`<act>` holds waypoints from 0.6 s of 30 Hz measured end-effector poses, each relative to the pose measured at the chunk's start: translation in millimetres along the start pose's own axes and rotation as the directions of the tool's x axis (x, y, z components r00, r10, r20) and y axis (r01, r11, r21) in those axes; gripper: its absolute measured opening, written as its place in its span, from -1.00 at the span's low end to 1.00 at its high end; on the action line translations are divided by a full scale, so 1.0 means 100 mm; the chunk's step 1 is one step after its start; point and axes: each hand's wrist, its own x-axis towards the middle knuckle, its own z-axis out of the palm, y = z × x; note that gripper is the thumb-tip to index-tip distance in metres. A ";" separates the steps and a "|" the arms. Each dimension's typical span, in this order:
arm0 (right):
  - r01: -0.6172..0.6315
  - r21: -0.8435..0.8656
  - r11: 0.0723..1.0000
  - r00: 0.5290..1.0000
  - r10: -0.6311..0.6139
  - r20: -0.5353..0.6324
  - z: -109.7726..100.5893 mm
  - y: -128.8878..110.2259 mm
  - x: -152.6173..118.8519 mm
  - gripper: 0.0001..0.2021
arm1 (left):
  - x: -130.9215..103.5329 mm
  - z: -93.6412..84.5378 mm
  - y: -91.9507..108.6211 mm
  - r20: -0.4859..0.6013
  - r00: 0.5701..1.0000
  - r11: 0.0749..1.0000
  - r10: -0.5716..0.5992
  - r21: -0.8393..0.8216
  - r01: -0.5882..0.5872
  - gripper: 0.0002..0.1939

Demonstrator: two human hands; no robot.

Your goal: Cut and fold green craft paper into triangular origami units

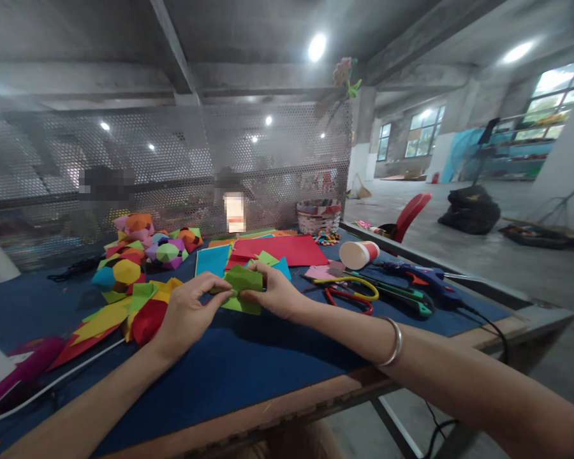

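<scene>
A creased piece of green paper is held between my two hands, just above the blue table. My left hand pinches its left edge between thumb and fingertips. On the other side my right hand, with a silver bangle on the wrist, grips the paper between thumb and fingers. Behind it lie red paper sheets and blue sheets. Left of my left hand is a pile of folded yellow, green and red paper pieces, with several multicoloured folded paper balls beyond.
To the right lie yellow- and red-handled scissors, a green cutter, a blue glue gun with a cord, and a tipped paper cup. A woven basket stands near the perforated metal screen. A magenta object lies left.
</scene>
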 end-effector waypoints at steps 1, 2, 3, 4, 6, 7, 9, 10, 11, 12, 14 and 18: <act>0.014 -0.012 1.000 1.000 -0.014 -0.002 0.00 -0.01 0.00 -0.68 | 0.00 0.00 0.00 0.002 1.000 1.000 -0.007 -0.001 0.007 -0.87; 0.025 -0.026 0.999 1.000 -0.025 -0.004 -0.01 -0.01 -0.01 -0.70 | 0.00 0.00 0.00 0.002 1.000 1.000 -0.015 -0.002 0.015 -0.87; 0.032 -0.038 0.999 0.999 -0.033 -0.007 -0.01 -0.01 -0.01 -0.72 | 0.00 0.01 0.00 0.000 1.000 1.000 -0.024 -0.003 0.024 -0.87; 0.036 -0.048 0.998 0.999 -0.037 -0.009 -0.01 -0.01 0.00 -0.74 | -0.01 0.01 0.00 -0.003 0.999 0.999 -0.034 -0.002 0.034 -0.87; 0.035 -0.058 0.998 0.999 -0.035 -0.010 -0.02 -0.01 0.00 -0.77 | -0.01 0.01 0.00 -0.006 0.998 0.998 -0.057 -0.001 0.057 -0.81; 0.030 -0.055 0.998 0.999 -0.031 -0.009 -0.02 0.00 0.01 -0.78 | -0.01 0.01 0.00 -0.005 0.998 0.998 -0.068 -0.002 0.068 -0.78; 0.015 -0.039 0.999 1.000 -0.015 0.000 -0.01 0.01 0.01 -0.79 | -0.01 0.01 0.01 -0.003 0.996 0.996 -0.090 -0.005 0.090 -0.75; 0.005 -0.027 1.000 1.000 -0.005 0.005 -0.01 0.02 0.01 -0.80 | 0.00 0.01 0.01 -0.003 0.995 0.995 -0.100 -0.009 0.100 -0.74; -0.007 -0.015 1.000 1.000 0.007 0.009 0.00 0.03 0.02 -0.81 | 0.00 0.01 0.02 -0.002 0.994 0.994 -0.110 -0.015 0.110 -0.74; -0.019 -0.003 1.000 1.000 0.019 0.011 0.00 0.04 0.02 -0.81 | 0.00 0.00 0.02 0.000 0.993 0.993 -0.120 -0.021 0.120 -0.74; -0.042 0.016 0.999 0.999 0.042 0.007 0.01 0.05 0.02 -0.81 | 0.00 0.00 0.02 0.004 0.990 0.989 -0.144 -0.038 0.144 -0.72; -0.081 0.045 0.996 0.997 0.082 -0.010 0.01 0.05 0.03 -0.82 | 0.00 0.00 0.01 0.013 0.978 0.974 -0.210 -0.079 0.210 -0.66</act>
